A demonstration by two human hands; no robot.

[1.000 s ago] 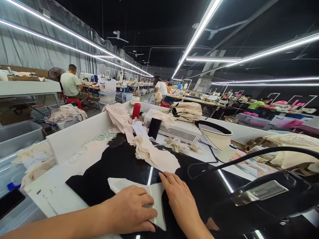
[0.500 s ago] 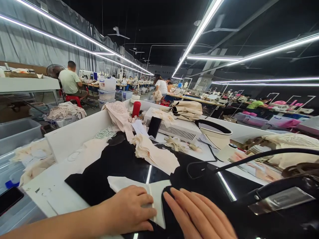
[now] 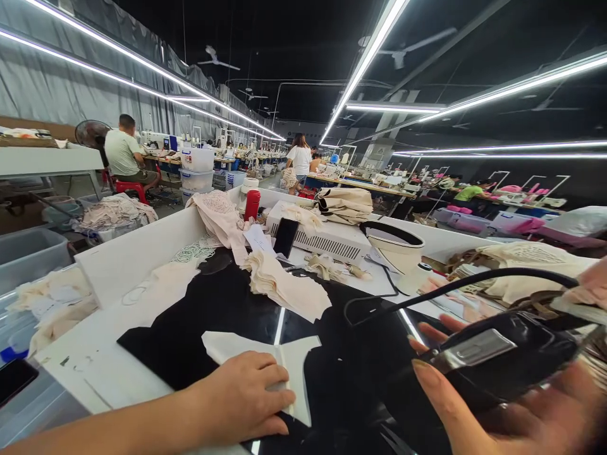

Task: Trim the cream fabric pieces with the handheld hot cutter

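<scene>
My left hand (image 3: pixel 246 395) lies palm down on a white flat piece (image 3: pixel 300 373) with pointed corners. Its fingers are lightly bent and spread, their tips on a raised strip across the piece. Under the piece is a glossy black board (image 3: pixel 351 373). At the right, my right hand (image 3: pixel 448 395) is blurred, with thumb and fingers apart, partly covered by a black device (image 3: pixel 516 360) with a shiny metal plate. I see no firm hold on the device. A black cord (image 3: pixel 474 278) arches above it.
Behind the board lie stacked cream cloth pieces (image 3: pixel 284 287), a phone (image 3: pixel 286 237), a red thread cone (image 3: pixel 252 205) and a white vented box (image 3: pixel 327 243). A cream rounded container (image 3: pixel 396 256) stands right. Another blurred hand (image 3: pixel 590 287) shows at the right edge; whose, I cannot tell. Co-workers are farther back.
My right hand has left the edge of the white piece and moved right, to the black device. The device appears farther left. My left hand stays on the piece; the whole view shifts slightly.
</scene>
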